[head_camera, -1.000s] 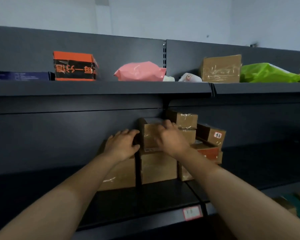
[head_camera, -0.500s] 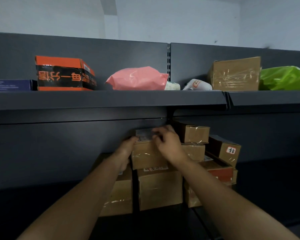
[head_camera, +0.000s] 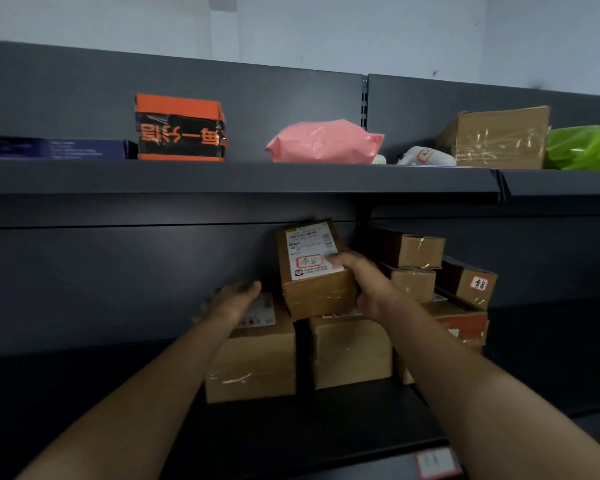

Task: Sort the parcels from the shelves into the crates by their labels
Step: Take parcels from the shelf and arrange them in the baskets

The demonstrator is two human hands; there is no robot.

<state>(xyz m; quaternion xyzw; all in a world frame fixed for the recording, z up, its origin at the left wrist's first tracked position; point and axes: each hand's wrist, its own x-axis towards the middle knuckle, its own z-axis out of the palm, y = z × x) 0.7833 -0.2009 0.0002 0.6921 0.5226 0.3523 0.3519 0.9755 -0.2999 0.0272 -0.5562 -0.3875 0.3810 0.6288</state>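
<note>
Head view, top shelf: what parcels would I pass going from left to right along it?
Blue box → orange and black box → pink bag → white packet → cardboard box → green bag.
</note>
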